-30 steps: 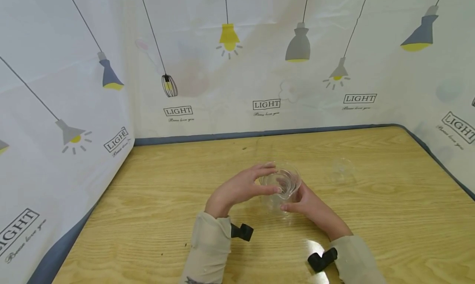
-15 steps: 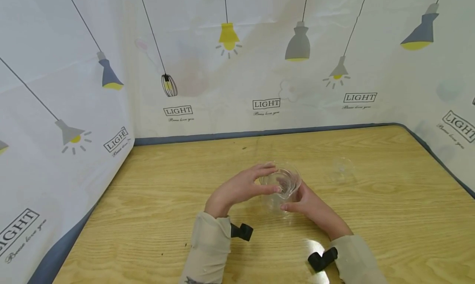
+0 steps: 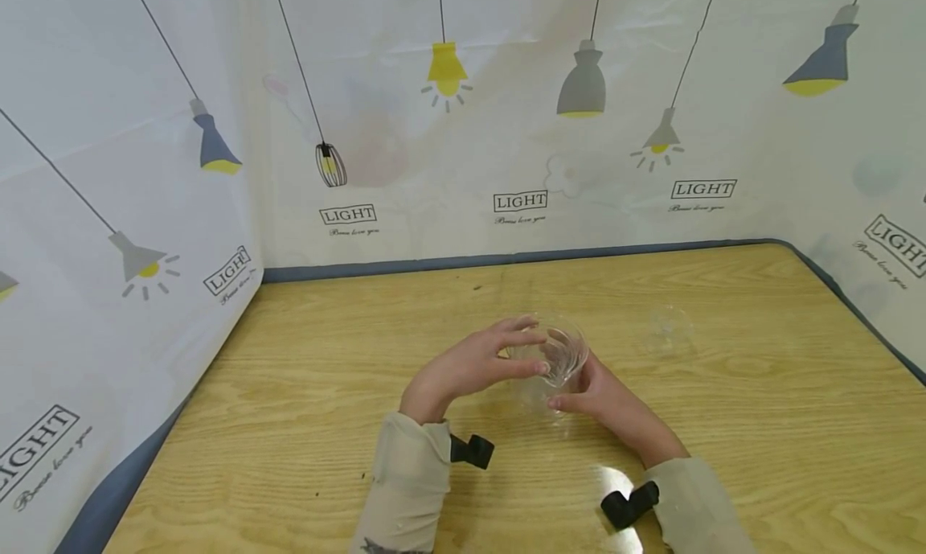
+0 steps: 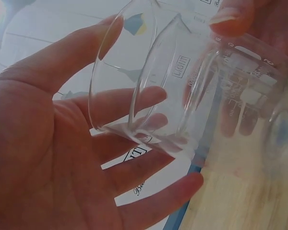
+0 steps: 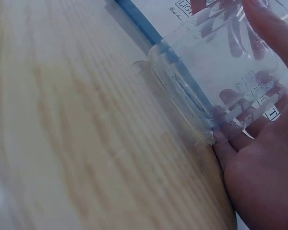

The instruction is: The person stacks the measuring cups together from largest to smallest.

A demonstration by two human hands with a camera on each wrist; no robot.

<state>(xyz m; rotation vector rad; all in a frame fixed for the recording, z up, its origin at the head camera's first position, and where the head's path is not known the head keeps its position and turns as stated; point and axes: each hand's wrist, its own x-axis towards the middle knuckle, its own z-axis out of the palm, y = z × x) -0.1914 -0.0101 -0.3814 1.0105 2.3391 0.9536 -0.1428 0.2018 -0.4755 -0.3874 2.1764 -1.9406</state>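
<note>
Clear glass beakers [image 3: 567, 351], nested one in another, stand tilted between the hands. My left hand [image 3: 470, 367] holds the upper rim from the left, thumb in front and fingers spread behind. In the left wrist view, the left thumb [image 4: 81, 48] lies against the rim of the innermost beaker [image 4: 115, 62], with more spouted rims below it. White markings show on the outer beaker [image 4: 252, 91]. My right hand [image 3: 608, 397] grips the outer beaker's side. Its fingers [image 5: 252, 124] curl round the glass near the base in the right wrist view.
A separate clear round glass piece [image 3: 669, 329] rests on the wooden table [image 3: 760, 393] to the right of the hands. White cloth [image 3: 405, 176] printed with lamps hangs behind and at both sides, with a blue-grey lower edge.
The upper left fingers have shifted slightly rightward over the rim. The right hand and the outer beaker have hardly moved.
</note>
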